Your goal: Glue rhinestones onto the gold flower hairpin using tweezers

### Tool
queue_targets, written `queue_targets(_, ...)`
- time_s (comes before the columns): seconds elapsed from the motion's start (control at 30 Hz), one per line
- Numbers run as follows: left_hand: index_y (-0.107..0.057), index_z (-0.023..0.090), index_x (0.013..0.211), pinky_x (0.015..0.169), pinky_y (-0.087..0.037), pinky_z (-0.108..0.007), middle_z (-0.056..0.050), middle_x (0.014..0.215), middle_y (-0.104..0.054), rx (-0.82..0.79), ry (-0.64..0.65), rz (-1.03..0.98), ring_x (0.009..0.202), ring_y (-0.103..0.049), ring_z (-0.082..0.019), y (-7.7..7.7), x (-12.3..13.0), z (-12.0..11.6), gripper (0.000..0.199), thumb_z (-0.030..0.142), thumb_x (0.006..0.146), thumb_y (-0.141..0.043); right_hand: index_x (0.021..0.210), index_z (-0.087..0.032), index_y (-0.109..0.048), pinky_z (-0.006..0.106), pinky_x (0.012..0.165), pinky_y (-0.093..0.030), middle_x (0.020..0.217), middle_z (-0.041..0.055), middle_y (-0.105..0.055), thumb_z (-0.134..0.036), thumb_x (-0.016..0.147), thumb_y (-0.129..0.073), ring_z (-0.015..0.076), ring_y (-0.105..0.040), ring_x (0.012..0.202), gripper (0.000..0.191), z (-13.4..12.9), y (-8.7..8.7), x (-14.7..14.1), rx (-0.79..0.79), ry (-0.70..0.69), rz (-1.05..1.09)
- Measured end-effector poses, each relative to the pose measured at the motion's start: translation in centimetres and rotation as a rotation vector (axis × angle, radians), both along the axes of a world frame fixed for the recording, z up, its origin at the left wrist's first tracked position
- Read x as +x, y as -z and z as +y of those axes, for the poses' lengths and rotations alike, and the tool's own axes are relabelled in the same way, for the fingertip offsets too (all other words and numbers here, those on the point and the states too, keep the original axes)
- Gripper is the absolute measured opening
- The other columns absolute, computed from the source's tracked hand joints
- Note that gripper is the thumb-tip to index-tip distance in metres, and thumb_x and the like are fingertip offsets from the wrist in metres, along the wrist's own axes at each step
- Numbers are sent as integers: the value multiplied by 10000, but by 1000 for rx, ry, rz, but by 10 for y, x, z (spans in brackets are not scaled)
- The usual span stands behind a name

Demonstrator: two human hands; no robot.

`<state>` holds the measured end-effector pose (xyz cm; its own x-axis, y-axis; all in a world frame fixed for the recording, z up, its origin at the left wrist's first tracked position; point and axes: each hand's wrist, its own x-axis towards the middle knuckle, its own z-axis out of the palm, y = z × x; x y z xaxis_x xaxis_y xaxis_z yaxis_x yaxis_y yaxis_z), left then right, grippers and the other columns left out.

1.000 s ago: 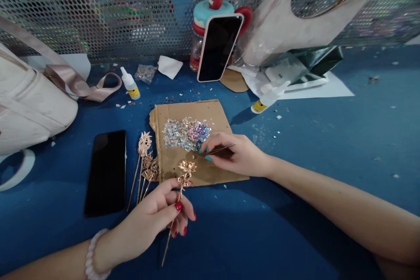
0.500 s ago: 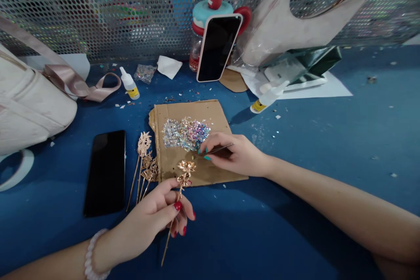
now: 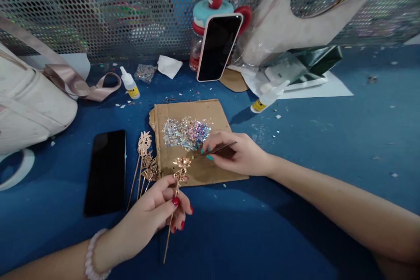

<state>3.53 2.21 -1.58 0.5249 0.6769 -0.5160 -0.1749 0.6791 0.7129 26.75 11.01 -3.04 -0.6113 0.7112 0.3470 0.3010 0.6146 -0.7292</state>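
My left hand (image 3: pixel 164 210) pinches the stem of a gold metal hairpin (image 3: pixel 181 164) with a flower-shaped head, held tilted at the front edge of a cardboard sheet (image 3: pixel 213 173). In my right hand (image 3: pixel 238 153) is a pair of thin tweezers (image 3: pixel 219 148), closed in by thumb and fingers. The tweezers' tips point left over the cardboard, just right of the flower; a small yellowish speck lies near them. A pile of colourful rhinestones (image 3: pixel 187 133) rests on the cardboard beyond both hands. Several more gold hairpins (image 3: pixel 144 153) lie left of the cardboard.
A dark phone (image 3: pixel 105 173) lies on the left. Glue bottles (image 3: pixel 130 84) stand behind, one (image 3: pixel 267 98) leaning at right. A phone (image 3: pixel 219 48) is propped against a cup (image 3: pixel 197 46) by the perforated metal screen (image 3: pixel 131 13). White bags (image 3: pixel 33 100) stand at the sides.
My left hand has shifted the hairpin slightly left and its flower head up a little. My right hand with the tweezers has drawn slightly right, and their tips show more clearly.
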Motion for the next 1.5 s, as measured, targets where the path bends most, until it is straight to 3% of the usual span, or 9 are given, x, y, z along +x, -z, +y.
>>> queue_targets(0.8, -384, 156, 1067, 504, -339, -214, -2, 753, -571, -14, -12, -1, 538, -487, -68, -2, 1, 0, 285, 177, 818, -520, 817, -193, -505, 290, 666, -517, 786, 50, -640, -135, 807, -517, 143, -616, 755, 60, -2, 2, -4, 90, -40, 4)
queue_targets(1.5, -403, 175, 1057, 512, -342, -225, -7, 767, -571, -12, -8, -15, 552, -500, -83, -1, 0, -1, 253, 157, 828, -510, 827, -194, -510, 284, 659, -522, 800, 46, -632, -143, 809, -508, 137, -611, 750, 54, -1, 1, -3, 52, -33, 3)
